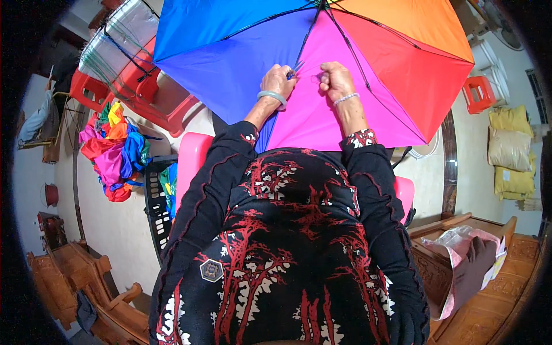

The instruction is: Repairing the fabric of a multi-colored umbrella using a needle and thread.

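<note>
An opened rainbow umbrella lies across my lap, its underside and thin black ribs facing me. Over the seam between its purple and pink panels, my left hand is closed round small scissors; the pointed metal blades stick out toward the upper right. Just to the right, above the pink panel, my right hand is closed in a pinch. A faint loop of thread seems to show beside its fingertips, but what the fingers grip is too small to make out.
On the floor to the left lies a pile of colourful folded fabric, beside a black crate. Red stools stand behind it, bearing a box with thin rods. Yellow sacks are stacked at right; carved wooden furniture stands at lower left.
</note>
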`<control>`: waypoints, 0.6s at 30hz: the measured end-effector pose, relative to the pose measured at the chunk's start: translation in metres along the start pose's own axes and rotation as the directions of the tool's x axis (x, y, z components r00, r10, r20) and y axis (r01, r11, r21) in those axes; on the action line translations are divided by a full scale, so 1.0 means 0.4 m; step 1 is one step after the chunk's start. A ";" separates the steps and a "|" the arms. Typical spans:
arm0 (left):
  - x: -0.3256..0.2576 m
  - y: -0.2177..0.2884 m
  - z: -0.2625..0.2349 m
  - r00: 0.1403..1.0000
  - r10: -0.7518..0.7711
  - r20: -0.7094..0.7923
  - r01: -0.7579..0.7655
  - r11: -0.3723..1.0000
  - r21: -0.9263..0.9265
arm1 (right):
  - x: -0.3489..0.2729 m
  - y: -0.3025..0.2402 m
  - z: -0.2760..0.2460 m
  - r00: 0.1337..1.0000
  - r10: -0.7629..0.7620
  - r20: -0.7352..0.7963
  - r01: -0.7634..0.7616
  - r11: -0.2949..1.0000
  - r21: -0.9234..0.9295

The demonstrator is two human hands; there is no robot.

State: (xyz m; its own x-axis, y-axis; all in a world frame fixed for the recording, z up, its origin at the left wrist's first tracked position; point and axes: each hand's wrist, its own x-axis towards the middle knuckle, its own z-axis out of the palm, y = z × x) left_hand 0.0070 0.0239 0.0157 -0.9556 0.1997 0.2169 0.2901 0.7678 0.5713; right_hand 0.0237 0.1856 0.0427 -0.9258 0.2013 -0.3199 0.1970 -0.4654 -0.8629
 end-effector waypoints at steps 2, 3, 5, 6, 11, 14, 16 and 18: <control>0.004 0.006 0.002 1.000 -0.003 0.024 0.003 1.000 -0.015 | 0.021 -0.022 -0.039 1.000 -0.023 0.008 0.021 0.984 0.179; 0.004 0.003 0.004 1.000 0.009 0.021 -0.009 1.000 -0.024 | 0.018 -0.030 -0.043 1.000 -0.018 0.013 0.015 0.985 0.174; 0.004 -0.001 0.006 0.999 0.036 0.017 -0.036 0.998 -0.044 | 0.017 -0.050 -0.058 1.000 0.003 -0.016 0.000 0.974 0.226; 0.003 -0.003 0.007 0.999 0.032 0.016 -0.031 0.998 -0.045 | 0.015 -0.059 -0.067 0.999 0.013 -0.032 -0.005 0.968 0.253; 0.012 -0.007 -0.011 0.988 -0.123 -0.089 0.099 0.967 -0.235 | 0.017 -0.077 -0.110 0.956 -0.069 -0.287 0.128 0.973 0.192; 0.019 -0.014 -0.020 0.966 -0.250 -0.071 0.207 0.904 -0.374 | 0.001 -0.077 -0.096 0.922 -0.207 -0.327 0.147 0.969 -0.200; 0.019 -0.020 -0.018 0.967 -0.238 -0.093 0.188 0.909 -0.373 | -0.014 -0.047 -0.051 0.898 -0.398 -0.189 0.269 0.835 -0.480; 0.018 -0.016 -0.021 0.969 -0.227 -0.101 0.175 0.913 -0.369 | -0.004 -0.010 -0.014 0.824 -0.532 0.194 0.482 0.479 -0.734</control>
State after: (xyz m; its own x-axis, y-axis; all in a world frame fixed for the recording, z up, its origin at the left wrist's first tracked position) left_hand -0.0015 0.0155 0.0203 -0.9861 -0.0422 0.1604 0.1166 0.5112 0.8515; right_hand 0.0260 0.1922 0.0445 -0.9303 0.2465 0.2715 -0.1150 0.5068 -0.8543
